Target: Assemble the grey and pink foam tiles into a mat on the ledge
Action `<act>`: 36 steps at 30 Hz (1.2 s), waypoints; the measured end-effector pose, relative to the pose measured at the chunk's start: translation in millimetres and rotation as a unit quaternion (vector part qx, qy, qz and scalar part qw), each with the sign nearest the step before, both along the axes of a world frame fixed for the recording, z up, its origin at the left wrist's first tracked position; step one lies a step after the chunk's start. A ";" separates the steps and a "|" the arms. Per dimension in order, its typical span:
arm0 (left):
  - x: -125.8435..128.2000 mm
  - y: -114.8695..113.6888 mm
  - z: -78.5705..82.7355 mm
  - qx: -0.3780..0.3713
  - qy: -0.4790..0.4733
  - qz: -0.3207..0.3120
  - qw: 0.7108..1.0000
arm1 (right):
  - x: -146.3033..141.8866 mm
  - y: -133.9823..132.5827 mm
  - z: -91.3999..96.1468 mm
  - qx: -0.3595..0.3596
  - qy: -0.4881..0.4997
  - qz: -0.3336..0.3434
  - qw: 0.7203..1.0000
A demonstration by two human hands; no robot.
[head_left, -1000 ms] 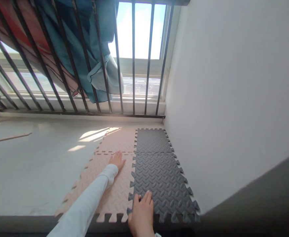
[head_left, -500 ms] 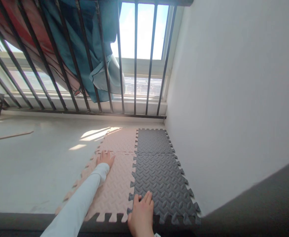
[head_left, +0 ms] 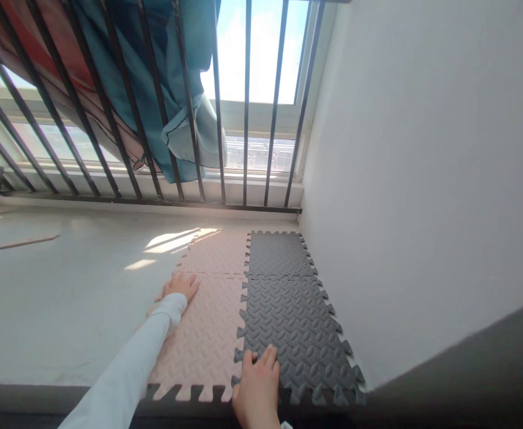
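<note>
Four interlocking foam mat tiles lie on a pale floor by a white wall. Two are pink, near (head_left: 205,339) and far (head_left: 219,253). Two are dark grey, near (head_left: 294,333) and far (head_left: 277,253). My left hand (head_left: 179,286), in a white sleeve, lies flat with fingers spread at the far left corner of the near pink tile, on the seam with the far pink tile. Fingers together and flat, my right hand (head_left: 257,384) presses the near left corner of the near grey tile, next to the seam with the pink one.
Black window bars (head_left: 216,101) stand behind the mats, with blue and red cloth (head_left: 127,77) hanging behind them. The white wall (head_left: 422,167) runs along the grey tiles' right edge. A thin wooden strip (head_left: 15,243) lies far left. A dark ledge (head_left: 42,405) crosses the bottom.
My left hand has slid leftward along the seam between the two pink tiles, from near the middle to the left corner. My right hand has stayed in place.
</note>
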State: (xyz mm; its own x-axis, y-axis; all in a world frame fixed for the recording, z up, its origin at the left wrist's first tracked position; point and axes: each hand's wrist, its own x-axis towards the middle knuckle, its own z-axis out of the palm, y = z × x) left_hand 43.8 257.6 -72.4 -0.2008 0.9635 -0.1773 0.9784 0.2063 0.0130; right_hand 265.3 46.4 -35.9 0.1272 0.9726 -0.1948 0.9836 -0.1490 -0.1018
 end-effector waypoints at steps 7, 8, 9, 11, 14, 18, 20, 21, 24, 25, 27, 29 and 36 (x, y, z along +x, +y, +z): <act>-4.6 2.8 2.3 -0.051 -0.014 0.001 0.999 | 1.6 -1.0 -1.1 0.008 -0.003 0.011 1.000; -3.0 -0.4 0.4 -0.050 -0.022 0.033 0.998 | 2.8 -1.7 -1.6 0.010 -0.002 0.011 1.000; -1.6 -4.4 -2.2 -0.047 -0.030 0.066 0.996 | 4.6 -2.3 -1.9 0.012 -0.001 0.013 1.000; -0.8 -13.2 -8.8 -0.044 -0.044 0.102 0.993 | 10.2 -2.6 -1.0 0.010 0.003 0.021 1.000; -4.3 -24.4 -18.1 -0.066 -0.062 0.082 0.992 | 22.6 4.1 6.2 -0.019 0.017 0.047 0.999; -7.5 -31.3 -23.4 -0.060 -0.066 0.068 0.994 | 33.8 38.2 21.5 -0.009 0.046 0.094 0.995; -6.6 -31.9 -24.3 -0.058 -0.062 0.069 0.994 | 33.0 66.1 24.7 0.025 0.040 0.107 0.993; -6.0 -31.9 -25.1 -0.059 -0.060 0.069 0.994 | 31.2 81.8 24.3 0.040 0.039 0.115 0.992; -5.0 -31.1 -30.3 -0.062 -0.057 0.074 0.994 | 22.4 132.2 15.1 0.067 0.034 0.132 0.988; -4.9 -30.9 -32.8 -0.059 -0.057 0.073 0.994 | 19.2 149.2 10.3 0.068 0.030 0.134 0.988; -4.9 -30.6 -37.7 -0.049 -0.055 0.073 0.995 | 13.1 181.8 0.3 0.066 0.026 0.136 0.988; -4.1 -30.9 -40.8 -0.045 -0.046 0.073 0.995 | 7.7 210.1 -8.0 0.057 0.027 0.138 0.988; 2.0 -33.3 -30.3 -0.086 -0.031 0.077 0.993 | -4.1 251.8 -12.4 0.041 0.018 0.115 0.992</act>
State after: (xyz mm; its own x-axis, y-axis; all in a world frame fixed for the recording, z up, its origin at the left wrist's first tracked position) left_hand 45.8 224.3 -102.7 -0.3274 0.8764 -0.3531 0.9333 0.3584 0.0242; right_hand 261.2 298.3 -48.2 -0.1055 0.9879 -0.1139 0.9861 0.0891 -0.1404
